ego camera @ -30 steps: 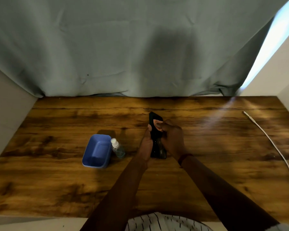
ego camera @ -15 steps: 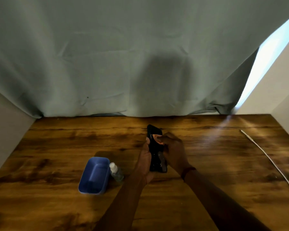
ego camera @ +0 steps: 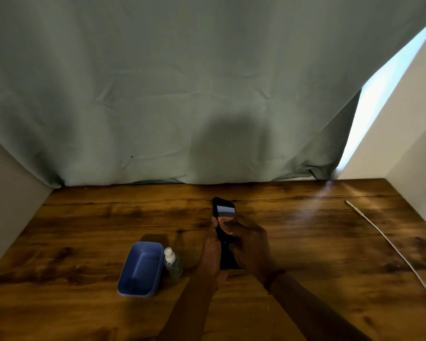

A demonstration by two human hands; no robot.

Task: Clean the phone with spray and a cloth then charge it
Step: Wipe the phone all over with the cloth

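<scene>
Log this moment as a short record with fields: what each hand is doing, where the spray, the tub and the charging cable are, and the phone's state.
left hand: grips the phone along its left edge
right hand: on the phone's right side, thumb on its face
phone: dark, held above the table, upper part reflecting light
cloth: cannot tell if one is in hand
spray bottle: on the table, beside the blue tub, untouched
blue tub: left of the hands
charging cable: white, lying along the table's right side, not plugged into phone
table: wooden

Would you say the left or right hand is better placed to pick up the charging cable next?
Right hand: the white charging cable lies on its side; the left hand sits nearer the clear spray bottle.
</scene>
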